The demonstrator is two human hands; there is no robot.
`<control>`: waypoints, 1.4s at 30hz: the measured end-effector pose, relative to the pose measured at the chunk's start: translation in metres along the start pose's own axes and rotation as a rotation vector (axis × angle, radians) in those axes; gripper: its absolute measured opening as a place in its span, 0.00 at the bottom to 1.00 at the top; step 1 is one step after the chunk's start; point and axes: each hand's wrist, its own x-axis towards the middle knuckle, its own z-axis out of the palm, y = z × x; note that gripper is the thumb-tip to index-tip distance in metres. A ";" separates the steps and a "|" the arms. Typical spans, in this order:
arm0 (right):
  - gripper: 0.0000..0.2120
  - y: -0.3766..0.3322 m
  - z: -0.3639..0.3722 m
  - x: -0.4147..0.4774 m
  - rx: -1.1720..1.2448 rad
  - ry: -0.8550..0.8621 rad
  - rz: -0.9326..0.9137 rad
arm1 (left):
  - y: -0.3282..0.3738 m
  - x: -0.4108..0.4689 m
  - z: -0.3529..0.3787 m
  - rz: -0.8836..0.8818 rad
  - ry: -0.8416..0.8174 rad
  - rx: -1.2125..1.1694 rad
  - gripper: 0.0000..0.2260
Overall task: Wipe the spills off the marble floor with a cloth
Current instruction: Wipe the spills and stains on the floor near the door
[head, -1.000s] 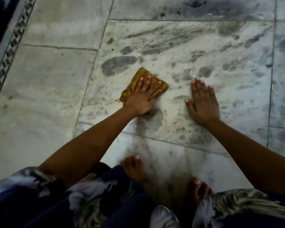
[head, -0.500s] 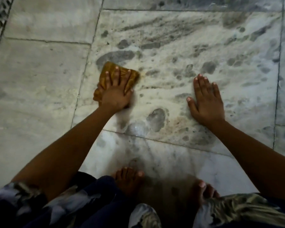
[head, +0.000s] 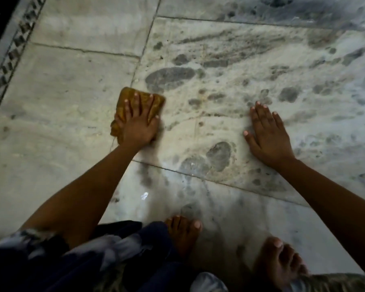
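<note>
A folded yellow-brown cloth (head: 154, 101) lies on the marble floor (head: 67, 102) at the left edge of a stained tile. My left hand (head: 137, 125) presses flat on the cloth with its fingers spread and straight. My right hand (head: 268, 133) rests flat on the floor to the right, palm down, holding nothing. Dark wet patches and streaks (head: 169, 77) cover the tile between and beyond both hands; a large grey blotch (head: 219, 155) sits just below the gap between them.
My bare feet (head: 183, 234) stand on the tile nearest me, with dark patterned clothing (head: 72, 260) over my knees. A patterned border strip (head: 11, 57) runs along the far left of the floor.
My left hand slid the cloth leftward across the tile, from its middle to its left joint. My right hand stayed planted in place.
</note>
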 end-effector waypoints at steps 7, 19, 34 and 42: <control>0.36 -0.004 0.000 0.019 -0.034 -0.033 0.018 | 0.059 -0.022 0.017 0.384 -0.018 0.072 0.31; 0.33 0.000 0.004 0.025 -0.023 -0.013 0.026 | 0.020 0.108 -0.026 0.036 -0.045 0.029 0.26; 0.32 0.000 0.005 0.024 -0.002 0.003 0.034 | 0.022 0.105 -0.016 0.157 0.036 0.078 0.35; 0.31 0.000 0.004 0.025 0.020 0.015 0.031 | 0.145 0.078 -0.002 0.447 -0.034 0.176 0.29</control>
